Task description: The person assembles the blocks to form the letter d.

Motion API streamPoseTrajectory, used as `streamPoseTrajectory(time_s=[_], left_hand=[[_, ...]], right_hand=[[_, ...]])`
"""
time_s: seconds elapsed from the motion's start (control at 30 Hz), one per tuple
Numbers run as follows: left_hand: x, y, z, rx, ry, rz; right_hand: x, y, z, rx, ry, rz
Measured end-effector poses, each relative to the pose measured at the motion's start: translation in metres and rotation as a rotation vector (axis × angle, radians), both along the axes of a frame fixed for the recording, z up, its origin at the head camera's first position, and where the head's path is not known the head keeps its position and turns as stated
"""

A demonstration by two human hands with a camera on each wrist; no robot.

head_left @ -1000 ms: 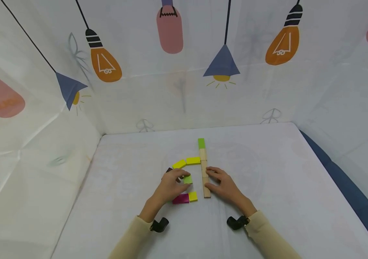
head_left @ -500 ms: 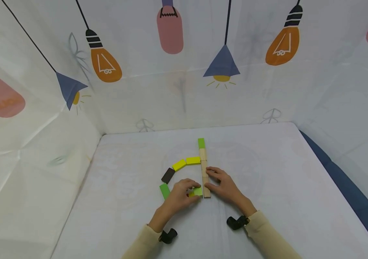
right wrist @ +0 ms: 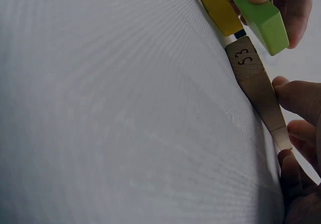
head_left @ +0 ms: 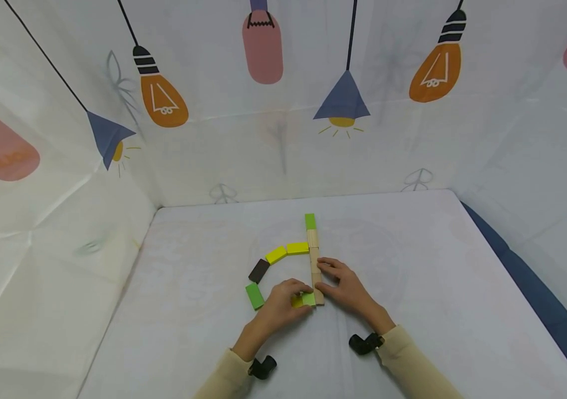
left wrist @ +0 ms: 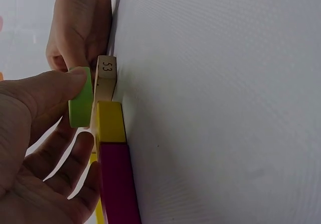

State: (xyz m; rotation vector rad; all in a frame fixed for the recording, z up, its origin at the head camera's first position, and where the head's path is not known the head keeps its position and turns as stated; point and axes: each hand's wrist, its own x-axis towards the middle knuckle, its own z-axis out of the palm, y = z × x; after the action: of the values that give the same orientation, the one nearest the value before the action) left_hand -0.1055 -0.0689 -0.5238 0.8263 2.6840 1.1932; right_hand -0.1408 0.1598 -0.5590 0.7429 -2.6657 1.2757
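Observation:
My left hand (head_left: 283, 302) pinches a light green block (left wrist: 80, 103) between thumb and fingers. In both wrist views the block is held higher than the yellow block (left wrist: 110, 123) and close to the near end of a straight row of plain wooden blocks (head_left: 314, 260). That near end is marked 53. A magenta block (left wrist: 120, 184) adjoins the yellow one and is covered by the left hand in the head view. From the right, my right hand (head_left: 345, 285) rests its thumb and fingertips against the side of the wooden row.
A green block (head_left: 310, 221) tops the row's far end. Two yellow blocks (head_left: 276, 254), a dark brown block (head_left: 258, 271) and another green block (head_left: 254, 296) curve out to the left. Everything lies on a white table (head_left: 413, 332), with a printed cloth wall (head_left: 283, 160) behind.
My left hand has moved right and nearer with the light green block, from inside the curve to the wooden row's near end. The right hand has stayed in place.

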Motion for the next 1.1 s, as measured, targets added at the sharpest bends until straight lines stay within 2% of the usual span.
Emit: streamPoseTrajectory(time_s=[0.33, 0.73, 1.1], left_hand=[[0.0005, 0.0021, -0.0033, -0.019, 0.003, 0.006], [0.0024, 0.0039, -0.0010, -0.015, -0.012, 0.014], [0.0035, 0.0073, -0.0064, -0.035, 0.001, 0.045]], right_hand=[[0.0011, -0.0004, 0.0015, 0.001, -0.011, -0.005], [0.0013, -0.0001, 0.0016, 0.001, 0.025, 0.008], [0.0017, -0.0004, 0.0032, -0.013, 0.007, 0.003]])
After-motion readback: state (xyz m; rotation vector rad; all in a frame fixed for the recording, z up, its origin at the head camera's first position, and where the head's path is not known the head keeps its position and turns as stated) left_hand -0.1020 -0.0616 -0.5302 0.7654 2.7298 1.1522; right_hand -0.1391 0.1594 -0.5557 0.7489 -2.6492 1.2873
